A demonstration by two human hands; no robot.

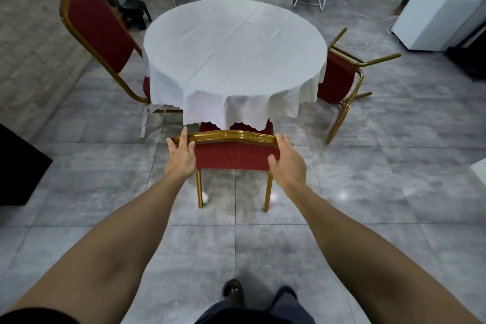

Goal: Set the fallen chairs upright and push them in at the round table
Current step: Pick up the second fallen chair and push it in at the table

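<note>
Red-cushioned, gold-framed chairs, three in view, set around a round surface [234, 34] under a white tablecloth [236, 102].

Near chair [235, 156]: upright on its legs, seat tucked under the cloth edge; appears pushed in or very nearly so. Left hand [182, 156] rests on the left corner of the top rail, fingers spread and loose rather than wrapped. Right hand [288, 159] cups the right corner, thumb against the back pad; its grip looks light, and whether it clasps the rail cannot be told.

Left chair [98, 31]: upright, seat at the cloth edge; judged done.

Right chair [342, 76]: fallen, tipped over against the far-right side of the surface, legs pointing outward. Judged the remaining item: to be stood up and pushed in.

Not determinable: any chair on the far side, hidden behind the surface; seats of the near and left chairs, covered by cloth; lower frame of the right chair, partly screened by the drape.
</note>
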